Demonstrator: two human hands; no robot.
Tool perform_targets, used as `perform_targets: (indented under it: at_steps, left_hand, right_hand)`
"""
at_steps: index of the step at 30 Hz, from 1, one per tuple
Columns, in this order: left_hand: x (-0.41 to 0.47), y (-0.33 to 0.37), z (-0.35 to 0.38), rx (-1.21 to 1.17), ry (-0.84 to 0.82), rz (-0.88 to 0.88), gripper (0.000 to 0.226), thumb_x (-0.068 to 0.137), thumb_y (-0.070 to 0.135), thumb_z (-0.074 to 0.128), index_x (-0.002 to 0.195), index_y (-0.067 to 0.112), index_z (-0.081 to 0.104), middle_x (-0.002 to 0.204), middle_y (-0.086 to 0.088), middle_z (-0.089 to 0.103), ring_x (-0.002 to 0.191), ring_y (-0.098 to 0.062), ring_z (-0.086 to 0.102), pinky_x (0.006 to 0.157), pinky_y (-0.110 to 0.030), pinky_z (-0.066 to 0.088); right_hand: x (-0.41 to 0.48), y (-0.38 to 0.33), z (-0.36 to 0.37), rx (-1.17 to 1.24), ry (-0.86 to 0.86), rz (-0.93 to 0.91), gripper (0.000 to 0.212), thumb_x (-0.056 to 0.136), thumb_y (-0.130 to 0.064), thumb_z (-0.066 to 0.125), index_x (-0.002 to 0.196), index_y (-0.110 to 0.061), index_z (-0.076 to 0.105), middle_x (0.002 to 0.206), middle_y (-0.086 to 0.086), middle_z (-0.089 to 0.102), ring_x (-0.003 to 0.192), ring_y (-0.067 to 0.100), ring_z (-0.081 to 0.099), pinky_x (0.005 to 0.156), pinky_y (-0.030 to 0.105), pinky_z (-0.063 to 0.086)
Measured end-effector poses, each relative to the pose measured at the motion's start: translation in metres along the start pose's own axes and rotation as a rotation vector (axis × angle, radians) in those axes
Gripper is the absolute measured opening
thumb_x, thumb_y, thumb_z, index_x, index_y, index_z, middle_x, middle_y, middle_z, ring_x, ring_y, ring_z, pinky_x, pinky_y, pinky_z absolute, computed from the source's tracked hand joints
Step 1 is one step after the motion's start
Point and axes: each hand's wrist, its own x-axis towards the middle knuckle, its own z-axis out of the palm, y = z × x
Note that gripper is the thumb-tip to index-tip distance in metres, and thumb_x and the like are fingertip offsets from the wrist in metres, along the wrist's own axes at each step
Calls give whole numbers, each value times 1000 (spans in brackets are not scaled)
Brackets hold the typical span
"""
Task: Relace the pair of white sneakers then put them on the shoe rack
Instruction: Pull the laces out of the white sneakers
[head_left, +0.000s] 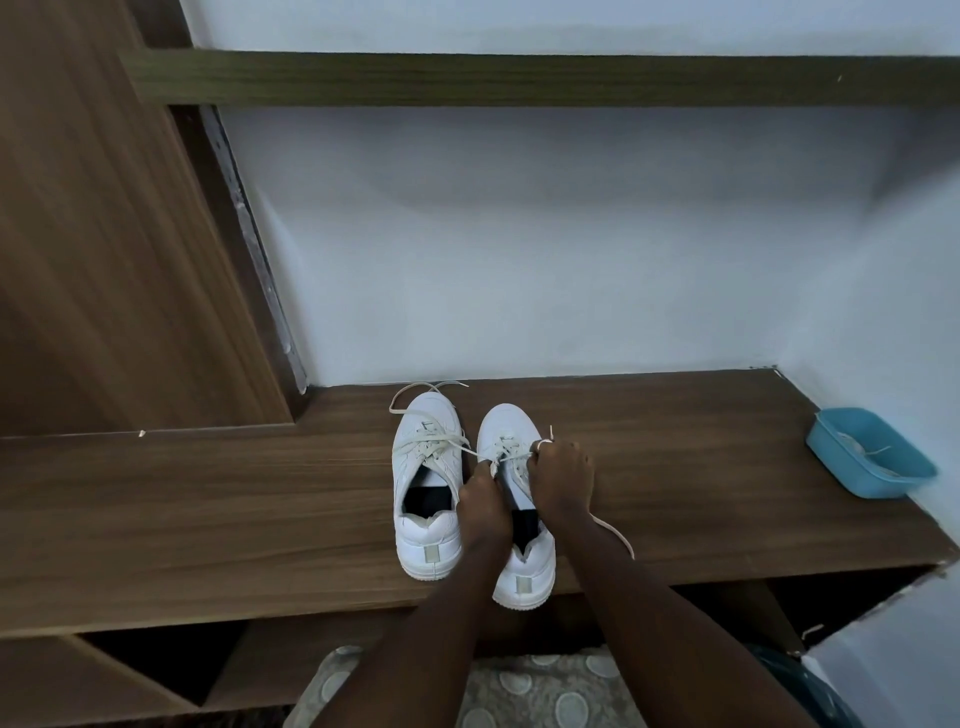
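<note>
The lace (511, 457) of the right white sneaker (506, 423) is pinched by the left hand (483, 514) and gripped by the right hand (563, 480); the left white sneaker (426, 540) is set just beside

Left sneaker (427, 545) and right sneaker (506, 423): smooth white leather-like upper with a low sheen; sole edge looks rubbery. Laces (434, 448): flat woven cloth, off-white, matt. Bench top (208, 509) and side panel (104, 260): brown wood-grain finish, smooth, matt. Upper shelf (519, 80): darker wood grain. Tray (836, 467): blue plastic, smooth. Wall (519, 260): painted, matt. Cloth (545, 696): patterned fabric.
</note>
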Motion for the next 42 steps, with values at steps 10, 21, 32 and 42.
perform_targets:
  at_steps: [10, 21, 32, 42]
  left_hand:
    - [0, -1, 1, 20, 5, 2, 28, 98, 7, 34, 116, 4, 55, 105, -18, 65, 98, -32, 61, 83, -42, 50]
    - [1, 1, 0, -18, -12, -24, 25, 98, 10, 36, 113, 5, 55, 104, -17, 65, 98, -33, 62, 84, -42, 49]
    - [1, 1, 0, 50, -14, -20, 26, 100, 9, 34, 115, 2, 53, 109, -17, 64, 102, -32, 59, 82, -38, 46]
    - [-1, 2, -1, -5, -3, -17, 24, 98, 8, 35, 109, 4, 56, 103, -16, 65, 97, -31, 61, 83, -39, 49]
  right_hand:
    - [0, 14, -3, 211, -65, 401, 27, 91, -12, 45, 110, -11, 65, 113, 9, 64, 110, 28, 58, 90, 37, 47]
    - [2, -1, 2, -27, -24, -27, 29, 95, -21, 43, 109, -17, 68, 108, 4, 64, 108, 23, 54, 88, 34, 41]
    - [-2, 29, -7, 153, -123, 515, 30, 97, -17, 38, 117, -11, 60, 124, 9, 59, 117, 28, 54, 95, 38, 42]
    - [1, -3, -7, -54, -35, -137, 30, 95, -22, 44, 112, -18, 68, 111, 3, 65, 110, 23, 52, 87, 34, 40]
